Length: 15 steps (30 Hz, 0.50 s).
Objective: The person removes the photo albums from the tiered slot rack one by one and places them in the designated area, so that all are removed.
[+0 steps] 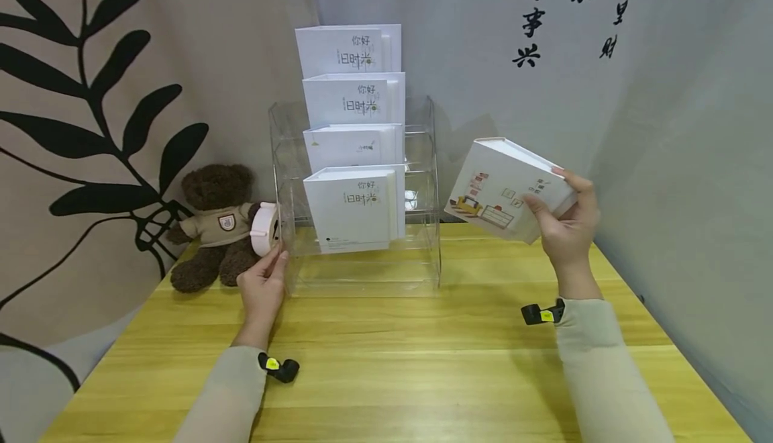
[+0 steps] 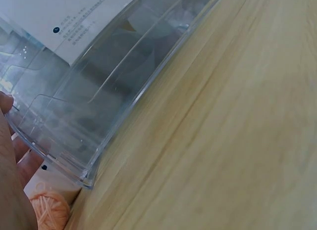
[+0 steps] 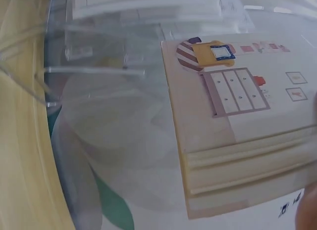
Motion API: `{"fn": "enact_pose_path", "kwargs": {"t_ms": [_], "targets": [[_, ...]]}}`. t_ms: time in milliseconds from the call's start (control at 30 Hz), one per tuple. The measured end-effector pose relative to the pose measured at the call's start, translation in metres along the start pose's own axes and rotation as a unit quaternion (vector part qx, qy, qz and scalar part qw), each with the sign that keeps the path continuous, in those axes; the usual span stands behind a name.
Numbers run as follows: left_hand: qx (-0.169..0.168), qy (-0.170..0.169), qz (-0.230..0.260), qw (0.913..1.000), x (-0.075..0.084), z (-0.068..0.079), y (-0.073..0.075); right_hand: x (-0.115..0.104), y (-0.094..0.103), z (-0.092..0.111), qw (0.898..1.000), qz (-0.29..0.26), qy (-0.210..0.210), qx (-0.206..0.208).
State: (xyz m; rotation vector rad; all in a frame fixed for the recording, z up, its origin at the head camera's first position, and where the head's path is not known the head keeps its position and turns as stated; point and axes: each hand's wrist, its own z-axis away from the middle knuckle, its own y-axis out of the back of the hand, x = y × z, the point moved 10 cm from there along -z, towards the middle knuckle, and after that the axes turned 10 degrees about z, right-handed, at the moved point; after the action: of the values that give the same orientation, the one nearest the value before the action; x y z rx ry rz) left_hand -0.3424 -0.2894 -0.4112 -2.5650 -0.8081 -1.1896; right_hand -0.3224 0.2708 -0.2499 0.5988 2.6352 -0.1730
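A clear acrylic display rack (image 1: 362,278) with several tiers stands on the wooden table, white photo albums (image 1: 353,211) upright in a column on its tiers. At its lower left side, my left hand (image 1: 262,295) grips the side panel; the left wrist view shows the thumb on one face of the rack (image 2: 114,86) and fingers on the other. My right hand (image 1: 568,228) holds another thick white photo album (image 1: 501,194) in the air to the right of the rack, tilted, thumb on its cover. Furniture drawings decorate that album (image 3: 242,91).
A brown teddy bear (image 1: 217,228) in a beige shirt sits left of the rack. Between them is a pale pink round object (image 1: 263,229); in the left wrist view a peach yarn-like ball (image 2: 50,210) shows below the rack. A fabric backdrop (image 1: 495,0) hangs behind.
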Motion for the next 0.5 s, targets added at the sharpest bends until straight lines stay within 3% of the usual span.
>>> {"fn": "enact_pose_path", "kwargs": {"t_ms": [300, 400, 500], "targets": [[0.000, -0.009, -0.002, 1.0000, 0.002, -0.002, -0.001, 0.028, 0.016, 0.005, 0.998, 0.054, -0.039, 0.014], [0.001, -0.006, -0.004, 1.0000, 0.000, -0.002, -0.001, 0.049, 0.014, 0.015, 0.994, 0.090, -0.064, 0.004], [0.005, -0.003, -0.007, 1.0000, 0.000, 0.000, 0.000, 0.080, 0.008, 0.035, 0.984, 0.141, -0.104, -0.031]]}}
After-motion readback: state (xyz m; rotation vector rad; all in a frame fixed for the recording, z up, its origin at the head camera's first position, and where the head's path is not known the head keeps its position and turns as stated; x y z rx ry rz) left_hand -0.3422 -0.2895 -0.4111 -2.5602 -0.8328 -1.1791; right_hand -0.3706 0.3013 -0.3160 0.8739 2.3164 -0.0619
